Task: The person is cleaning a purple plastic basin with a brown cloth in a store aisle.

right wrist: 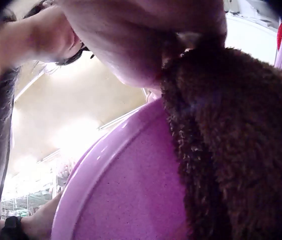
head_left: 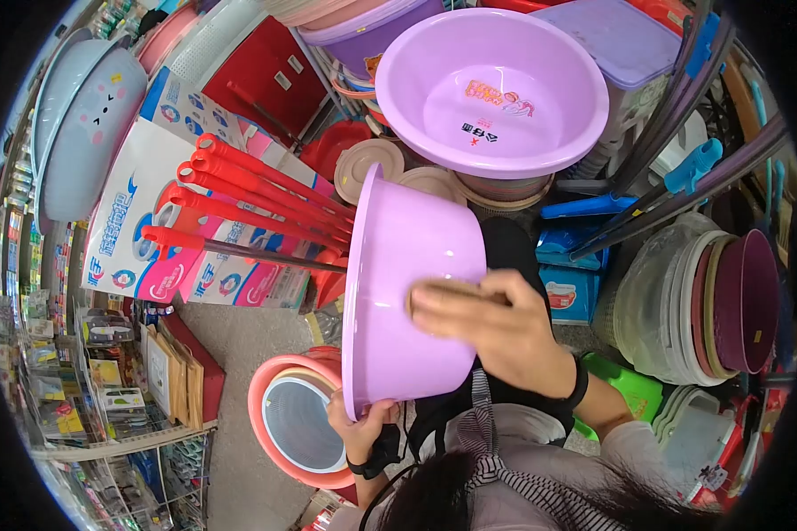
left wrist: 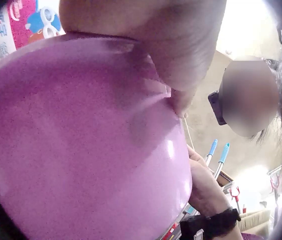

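Got one purple basin (head_left: 412, 230), one brown cloth (right wrist: 251, 140) in hand. Left hand (head_left: 359, 429) grips the tipped rim (head_left: 349, 305), right hand's fingers (head_left: 478, 327) clutch the cloth.

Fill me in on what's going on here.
A person's left hand grips the rim of a purple basin, which is tipped on its side. The right hand holds a brown, fuzzy cloth at the basin's outer wall. A second basin sits just beyond, open side up, with neither hand on it.

grey floor (head_left: 230, 354) | display shelves (head_left: 124, 447) — packed, along the left | ceiling (right wrist: 48, 112) — pale, brightly lit
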Available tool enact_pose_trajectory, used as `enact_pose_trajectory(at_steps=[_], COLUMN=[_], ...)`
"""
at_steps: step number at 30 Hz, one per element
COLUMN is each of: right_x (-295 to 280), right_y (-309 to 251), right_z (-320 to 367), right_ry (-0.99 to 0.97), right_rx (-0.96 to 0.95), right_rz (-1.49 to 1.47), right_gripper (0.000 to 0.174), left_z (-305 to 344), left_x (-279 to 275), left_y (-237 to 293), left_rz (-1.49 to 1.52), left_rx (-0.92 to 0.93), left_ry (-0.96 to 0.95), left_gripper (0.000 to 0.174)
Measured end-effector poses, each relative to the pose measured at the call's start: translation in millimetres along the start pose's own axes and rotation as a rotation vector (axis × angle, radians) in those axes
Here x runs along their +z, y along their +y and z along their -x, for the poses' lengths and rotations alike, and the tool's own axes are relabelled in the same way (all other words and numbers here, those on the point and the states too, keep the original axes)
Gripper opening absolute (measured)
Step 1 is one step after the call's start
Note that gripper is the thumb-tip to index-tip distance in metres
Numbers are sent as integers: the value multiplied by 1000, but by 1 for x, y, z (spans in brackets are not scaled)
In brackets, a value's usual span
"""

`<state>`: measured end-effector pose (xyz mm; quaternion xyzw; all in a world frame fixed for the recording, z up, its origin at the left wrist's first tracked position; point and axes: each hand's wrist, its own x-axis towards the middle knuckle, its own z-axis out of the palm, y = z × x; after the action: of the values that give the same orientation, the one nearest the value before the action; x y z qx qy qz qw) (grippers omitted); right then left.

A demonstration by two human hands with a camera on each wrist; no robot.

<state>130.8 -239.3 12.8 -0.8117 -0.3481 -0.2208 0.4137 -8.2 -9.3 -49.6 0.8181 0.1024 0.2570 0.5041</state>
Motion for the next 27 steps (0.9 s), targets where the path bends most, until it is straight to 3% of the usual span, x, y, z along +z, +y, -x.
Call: enact_pose_trajectory(at_steps=[4, 6, 11, 13, 16, 20, 22, 23, 27], right_x=[-3, 12, 22, 23, 21, 8, 7, 8, 2], right_y=[-24, -29, -38, -40, -37, -24, -18, -23, -40], right_z=[29, 46, 51, 50, 42, 12, 7, 10, 26], right_ry=[-127, -167, -191, -245, -164, 24, 88, 71, -108], right_rx=[-148, -190, -253, -273, -211, 119, 80, 80, -66], right_rz=[-66, -46, -55, -93, -43, -50, 40, 54, -55], right_gripper=[43, 47, 48, 47, 40, 35, 42, 41, 40], left_z=[-9, -17, -23, -27, -36, -18, -14, -18, -14], left_x=[-11, -16, -24, -25, -13, -8, -11, -1, -7], left_y=[2, 18, 48, 56, 78, 67, 68, 67, 55], left_rz=[103, 103, 45, 188, 87, 36, -128, -84, -26], left_rx=[-69, -193, -62, -197, -357, -227, -164, 6, -49], left_ry=[21, -22, -91, -40, -39, -62, -215, -89, -53], left_gripper=[50, 50, 40, 37, 37, 57, 60, 31, 32])
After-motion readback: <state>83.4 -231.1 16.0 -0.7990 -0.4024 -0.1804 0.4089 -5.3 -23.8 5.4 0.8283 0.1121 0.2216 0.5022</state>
